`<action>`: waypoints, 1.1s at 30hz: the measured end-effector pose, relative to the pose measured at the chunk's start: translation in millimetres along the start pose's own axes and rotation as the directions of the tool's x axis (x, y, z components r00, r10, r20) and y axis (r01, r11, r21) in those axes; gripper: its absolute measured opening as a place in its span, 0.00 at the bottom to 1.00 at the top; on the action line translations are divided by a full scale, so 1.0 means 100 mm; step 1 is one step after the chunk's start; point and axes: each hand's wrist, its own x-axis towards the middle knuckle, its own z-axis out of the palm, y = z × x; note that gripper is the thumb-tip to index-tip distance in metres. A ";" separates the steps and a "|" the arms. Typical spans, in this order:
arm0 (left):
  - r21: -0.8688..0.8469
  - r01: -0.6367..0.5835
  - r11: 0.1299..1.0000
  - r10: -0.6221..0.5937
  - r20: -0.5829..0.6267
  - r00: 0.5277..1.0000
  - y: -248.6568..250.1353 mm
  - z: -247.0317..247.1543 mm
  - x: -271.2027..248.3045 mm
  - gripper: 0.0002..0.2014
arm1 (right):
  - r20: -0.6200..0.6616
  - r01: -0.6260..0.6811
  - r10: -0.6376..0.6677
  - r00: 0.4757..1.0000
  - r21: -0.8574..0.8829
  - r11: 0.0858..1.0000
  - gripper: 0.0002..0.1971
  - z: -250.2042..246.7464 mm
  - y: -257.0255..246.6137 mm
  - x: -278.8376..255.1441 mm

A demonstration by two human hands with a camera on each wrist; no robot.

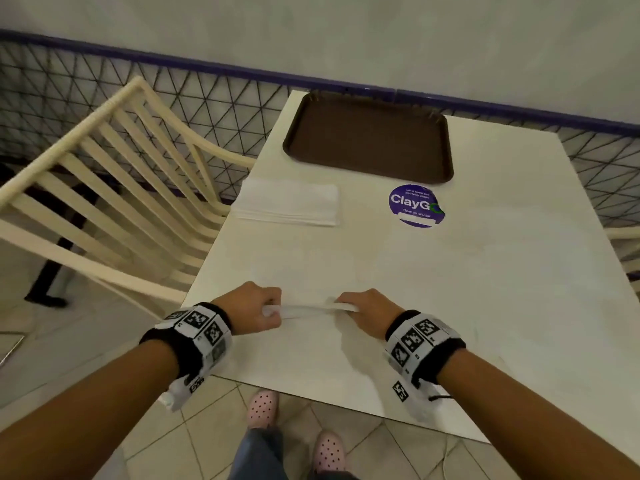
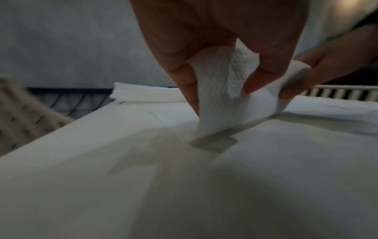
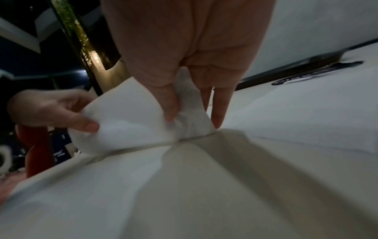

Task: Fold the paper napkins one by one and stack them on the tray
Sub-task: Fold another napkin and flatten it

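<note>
Your left hand [image 1: 258, 311] and right hand [image 1: 363, 311] each pinch near napkin [image 1: 304, 310] edge, lifted to fold away toward tray [image 1: 369, 136]; tray bare, pile [image 1: 287, 202] just before it

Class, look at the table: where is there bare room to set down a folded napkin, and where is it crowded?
The tray is bare. So is the table right of the sticker. Crowded: the near edge, where both hands pinch a napkin, and the napkin pile at left.
</note>
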 end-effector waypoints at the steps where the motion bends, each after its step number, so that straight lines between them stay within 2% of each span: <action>1: -0.082 0.042 0.996 -0.045 -0.028 0.999 -0.05 0.01 0.00 0.08 | -0.005 -0.004 0.004 1.000 -0.011 1.000 0.13 -0.02 0.00 0.01; 4: -0.260 0.148 0.954 -0.183 -0.113 0.977 -0.17 0.01 0.02 0.05 | -0.010 -0.031 0.030 0.999 -0.036 0.999 0.14 -0.14 -0.02 0.08; 7: -0.425 0.252 0.870 -0.319 -0.094 0.943 -0.27 -0.01 0.11 0.20 | 0.000 -0.183 0.183 0.983 0.030 0.983 0.20 -0.26 -0.02 0.19; 9: -0.513 0.300 0.805 -0.369 -0.035 0.929 -0.32 -0.03 0.19 0.25 | 0.005 -0.246 0.247 0.969 0.105 0.964 0.22 -0.32 0.01 0.28; 13: -0.638 0.326 0.698 -0.413 0.014 0.911 -0.40 -0.06 0.33 0.21 | 0.019 -0.308 0.315 0.949 0.271 0.912 0.12 -0.36 0.06 0.43; 14: -0.649 0.327 0.687 -0.419 0.014 0.908 -0.40 -0.07 0.35 0.20 | 0.010 -0.326 0.338 0.941 0.290 0.900 0.15 -0.36 0.06 0.46; 16: -0.620 0.334 0.710 -0.424 0.002 0.905 -0.41 -0.09 0.39 0.19 | -0.015 -0.350 0.372 0.928 0.303 0.886 0.19 -0.35 0.07 0.52; 20: -0.518 0.352 0.779 -0.421 -0.016 0.907 -0.41 -0.13 0.44 0.15 | -0.013 -0.380 0.398 0.917 0.272 0.884 0.16 -0.34 0.09 0.60; 24: -0.539 0.352 0.766 -0.424 -0.012 0.905 -0.43 -0.15 0.51 0.19 | -0.023 -0.405 0.422 0.906 0.239 0.882 0.22 -0.34 0.12 0.66; 26: -0.521 0.357 0.776 -0.422 -0.007 0.907 -0.43 -0.17 0.53 0.20 | -0.022 -0.422 0.438 0.899 0.234 0.876 0.21 -0.35 0.12 0.69; 29: -0.471 0.378 0.797 -0.448 -0.043 0.893 -0.42 -0.17 0.54 0.21 | -0.024 -0.423 0.446 0.895 0.273 0.864 0.20 -0.35 0.13 0.72; 33: -0.448 0.390 0.805 -0.461 -0.057 0.886 -0.40 -0.17 0.55 0.22 | -0.034 -0.423 0.457 0.889 0.320 0.848 0.24 -0.33 0.14 0.75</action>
